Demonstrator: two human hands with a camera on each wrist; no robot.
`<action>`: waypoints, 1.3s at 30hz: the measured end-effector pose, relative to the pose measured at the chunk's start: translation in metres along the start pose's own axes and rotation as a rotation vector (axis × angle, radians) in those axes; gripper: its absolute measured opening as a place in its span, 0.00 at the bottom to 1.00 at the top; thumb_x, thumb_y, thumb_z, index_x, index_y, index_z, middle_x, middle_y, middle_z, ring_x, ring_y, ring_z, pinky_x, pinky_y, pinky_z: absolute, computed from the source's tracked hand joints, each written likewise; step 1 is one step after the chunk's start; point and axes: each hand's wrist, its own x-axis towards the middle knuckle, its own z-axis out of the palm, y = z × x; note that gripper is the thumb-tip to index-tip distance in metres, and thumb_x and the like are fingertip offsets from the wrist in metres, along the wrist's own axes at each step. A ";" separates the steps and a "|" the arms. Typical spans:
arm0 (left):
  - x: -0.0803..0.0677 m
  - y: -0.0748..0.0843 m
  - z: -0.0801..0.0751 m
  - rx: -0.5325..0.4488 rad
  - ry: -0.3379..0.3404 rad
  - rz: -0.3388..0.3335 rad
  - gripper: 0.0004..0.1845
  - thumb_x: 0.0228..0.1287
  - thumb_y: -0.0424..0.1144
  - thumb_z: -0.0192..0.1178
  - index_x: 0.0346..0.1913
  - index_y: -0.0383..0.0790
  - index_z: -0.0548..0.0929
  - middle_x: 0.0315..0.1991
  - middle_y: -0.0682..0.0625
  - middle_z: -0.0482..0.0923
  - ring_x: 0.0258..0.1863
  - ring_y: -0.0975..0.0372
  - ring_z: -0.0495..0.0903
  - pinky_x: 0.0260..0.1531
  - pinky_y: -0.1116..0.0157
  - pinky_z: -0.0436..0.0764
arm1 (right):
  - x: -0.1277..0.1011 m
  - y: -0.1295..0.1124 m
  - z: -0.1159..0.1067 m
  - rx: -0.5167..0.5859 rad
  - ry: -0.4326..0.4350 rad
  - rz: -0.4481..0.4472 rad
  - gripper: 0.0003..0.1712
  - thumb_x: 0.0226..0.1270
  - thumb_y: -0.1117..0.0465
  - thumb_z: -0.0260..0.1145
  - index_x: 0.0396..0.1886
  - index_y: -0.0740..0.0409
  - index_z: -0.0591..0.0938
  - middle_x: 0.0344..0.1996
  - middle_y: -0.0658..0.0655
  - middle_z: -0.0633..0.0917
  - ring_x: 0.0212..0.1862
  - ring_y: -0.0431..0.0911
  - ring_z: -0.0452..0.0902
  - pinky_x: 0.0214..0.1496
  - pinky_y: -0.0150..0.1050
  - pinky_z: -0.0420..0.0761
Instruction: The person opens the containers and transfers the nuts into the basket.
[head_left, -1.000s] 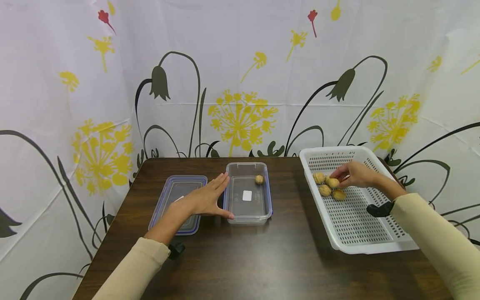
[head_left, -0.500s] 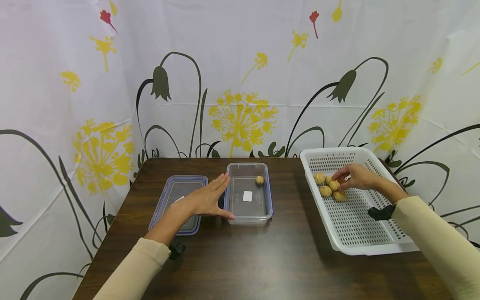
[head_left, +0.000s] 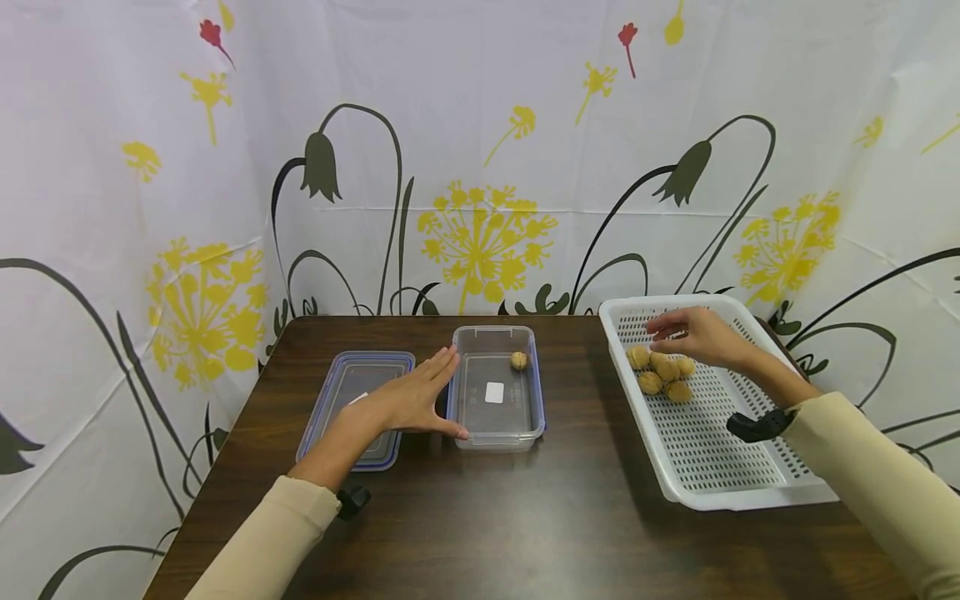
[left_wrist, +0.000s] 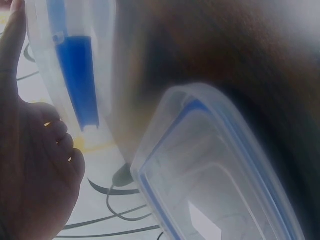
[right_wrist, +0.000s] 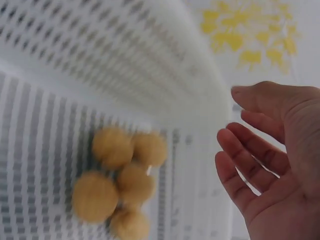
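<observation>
My left hand (head_left: 411, 398) rests with straight fingers and spread thumb along the left side of a clear plastic food container (head_left: 495, 421). One walnut (head_left: 518, 360) lies inside that container near its far right corner. Over the far part of a white perforated basket (head_left: 712, 454), my right hand (head_left: 701, 335) is raised with loosely bent fingers. No object shows between those fingers in the right wrist view. Just below it, several walnuts (head_left: 678, 392) sit in a cluster; they look blurred in the right wrist view, where a large walnut (right_wrist: 95, 196) lies nearest.
A clear lid (head_left: 363, 367) with a blue seal lies left of the container, partly hidden by the left forearm. All stand on a dark wooden table (head_left: 525, 517). A white flowered curtain (head_left: 480, 125) hangs behind the table's far edge.
My right hand has let go of a walnut in the basket and lifted up and away. The clustered walnuts have shifted slightly. My left hand stays in place by the container.
</observation>
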 end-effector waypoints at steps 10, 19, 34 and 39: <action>0.001 -0.001 0.000 -0.001 0.001 0.002 0.72 0.57 0.75 0.69 0.86 0.34 0.42 0.87 0.39 0.34 0.86 0.44 0.40 0.80 0.39 0.53 | 0.012 -0.060 0.014 0.194 -0.020 0.068 0.26 0.74 0.58 0.73 0.66 0.66 0.82 0.58 0.66 0.88 0.58 0.54 0.87 0.51 0.28 0.83; 0.000 0.001 -0.002 -0.005 -0.002 0.002 0.72 0.57 0.75 0.69 0.86 0.34 0.42 0.87 0.39 0.34 0.86 0.44 0.40 0.80 0.39 0.53 | 0.021 -0.108 0.056 0.353 -0.070 0.044 0.27 0.76 0.61 0.70 0.70 0.67 0.78 0.61 0.65 0.86 0.60 0.55 0.85 0.60 0.39 0.84; 0.001 0.002 -0.002 0.018 -0.002 0.010 0.72 0.56 0.75 0.69 0.86 0.32 0.44 0.87 0.38 0.36 0.86 0.43 0.40 0.80 0.39 0.54 | 0.036 -0.162 0.127 0.509 -0.160 0.110 0.41 0.73 0.66 0.70 0.79 0.73 0.64 0.70 0.73 0.77 0.72 0.66 0.74 0.71 0.56 0.78; 0.000 0.003 -0.002 0.014 -0.008 0.005 0.71 0.57 0.76 0.68 0.86 0.35 0.42 0.88 0.40 0.34 0.86 0.45 0.39 0.81 0.40 0.53 | 0.043 -0.166 0.149 0.513 -0.135 0.207 0.46 0.72 0.61 0.71 0.82 0.71 0.60 0.74 0.74 0.72 0.75 0.65 0.70 0.75 0.58 0.73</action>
